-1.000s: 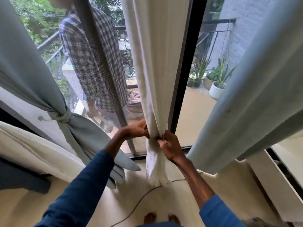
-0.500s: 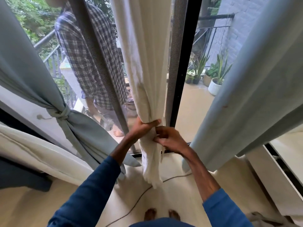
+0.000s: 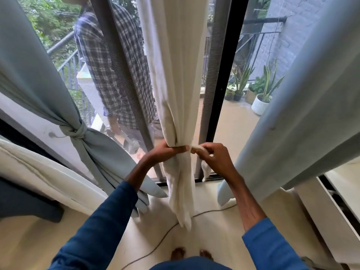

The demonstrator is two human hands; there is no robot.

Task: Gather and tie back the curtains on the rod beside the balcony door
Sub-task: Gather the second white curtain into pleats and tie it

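Both hands work at the waist of the cream curtain point(image 3: 175, 75), which hangs straight down in the middle of the doorway. Your left hand point(image 3: 167, 151) is curled round the gathered cloth, and your right hand point(image 3: 214, 158) pinches a narrow cream strip point(image 3: 197, 147) that comes off the bundle. Half a second ago your hands met at the bunch; now your right hand has drawn off to the right, pulling the strip taut between them, its loose end dangling under your palm. Above your grip the fabric falls in soft, matte, vertical folds. Below it the fabric narrows to a limp, crumpled tail that ends just above the pale floor point(image 3: 58, 240). Behind the curtain stand the black door frame point(image 3: 228, 75) and a grey mesh screen point(image 3: 209, 94), with a person in a checked shirt point(image 3: 124, 90) beyond on the balcony. To your left, a smooth blue-grey curtain point(image 3: 39, 84) is cinched by a knot point(image 3: 77, 131) of its own cloth. To your right, a second blue-grey curtain point(image 3: 302, 114) hangs loose. Spiky potted plants point(image 3: 261, 102) sit outside, and a thin cord point(image 3: 165, 232) snakes across the floor.
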